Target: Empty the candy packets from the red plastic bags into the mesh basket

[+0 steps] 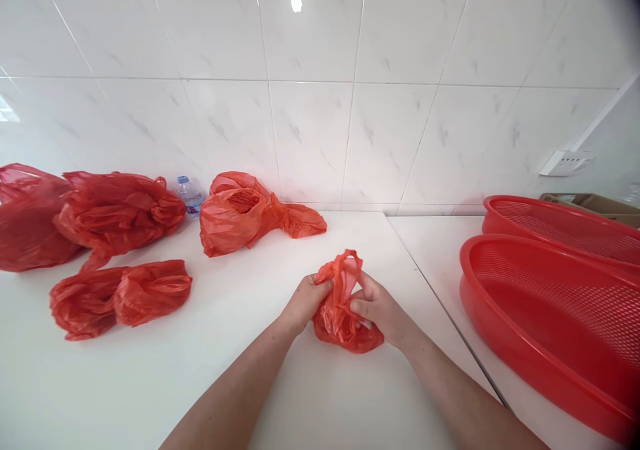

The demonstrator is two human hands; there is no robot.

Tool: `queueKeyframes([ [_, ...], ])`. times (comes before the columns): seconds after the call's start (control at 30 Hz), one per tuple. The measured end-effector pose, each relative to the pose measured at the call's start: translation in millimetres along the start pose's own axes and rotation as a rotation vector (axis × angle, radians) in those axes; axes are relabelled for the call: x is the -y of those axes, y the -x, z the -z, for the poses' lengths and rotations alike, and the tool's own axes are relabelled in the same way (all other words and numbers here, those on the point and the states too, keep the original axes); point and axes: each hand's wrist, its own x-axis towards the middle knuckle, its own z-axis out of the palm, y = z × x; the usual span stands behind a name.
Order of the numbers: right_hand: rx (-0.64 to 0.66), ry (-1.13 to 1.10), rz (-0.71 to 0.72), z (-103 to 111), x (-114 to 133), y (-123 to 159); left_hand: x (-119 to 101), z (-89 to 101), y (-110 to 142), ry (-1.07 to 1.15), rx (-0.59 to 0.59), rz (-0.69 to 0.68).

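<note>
A small red plastic bag (345, 330) rests on the white table in front of me, its crumpled top and a handle loop standing up. My left hand (306, 302) grips the bag's left side, thumb pressed on the film and the other fingers mostly hidden behind it. On the opposite side, my right hand (379, 309) pinches the film near the handle with thumb and fingers. Whatever the bag contains is covered by the red plastic.
Several red plastic bags (123, 213) stand or lie to the left and back, beside a small water bottle (190, 195). Two red mesh baskets (500, 323) are at the right, past a seam in the table. A cardboard box (590, 203) and wall socket (566, 163) lie behind.
</note>
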Motion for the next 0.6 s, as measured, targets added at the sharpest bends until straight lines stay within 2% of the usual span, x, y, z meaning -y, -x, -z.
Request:
queueKeyframes([
  [0.13,-0.043,0.050,-0.016,-4,-9,-3,5,-3.2,-1,-0.188,0.051,-0.006],
  [0.3,-0.220,-0.117,-0.059,-1,-15,-5,12,-3.5,-4,-0.319,-0.047,-0.084],
  [0.37,-0.302,-0.192,-0.089,2,-15,-7,12,-3.3,-2,-0.387,-0.109,-0.216],
  [0.43,-0.360,-0.218,-0.114,5,-15,-8,10,-3.2,2,-0.499,-0.153,-0.430],
  [0.53,-0.401,-0.220,-0.126,6,-16,-10,6,-4.7,7,-0.696,-0.114,-0.759],
  [0.6,-0.406,-0.217,-0.135,6,-16,-10,5,-7.4,9,-0.791,-0.095,-0.858],
])
